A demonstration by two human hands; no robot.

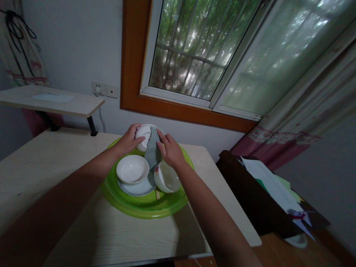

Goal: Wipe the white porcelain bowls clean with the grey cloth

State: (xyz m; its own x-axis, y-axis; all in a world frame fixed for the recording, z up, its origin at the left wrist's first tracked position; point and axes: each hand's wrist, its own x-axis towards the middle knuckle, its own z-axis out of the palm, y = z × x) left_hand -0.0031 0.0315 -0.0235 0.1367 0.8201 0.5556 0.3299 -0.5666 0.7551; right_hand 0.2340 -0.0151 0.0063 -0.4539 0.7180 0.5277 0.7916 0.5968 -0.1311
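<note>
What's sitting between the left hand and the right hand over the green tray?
In the head view, a tilted white bowl, gripped by the left hand, and a grey cloth under the right hand's fingers.

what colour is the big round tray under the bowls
The tray is bright lime green, shown best in the head view.

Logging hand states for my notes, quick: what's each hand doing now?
Left hand: closed on the rim of a white bowl.
Right hand: closed on a grey cloth against that bowl.
</note>
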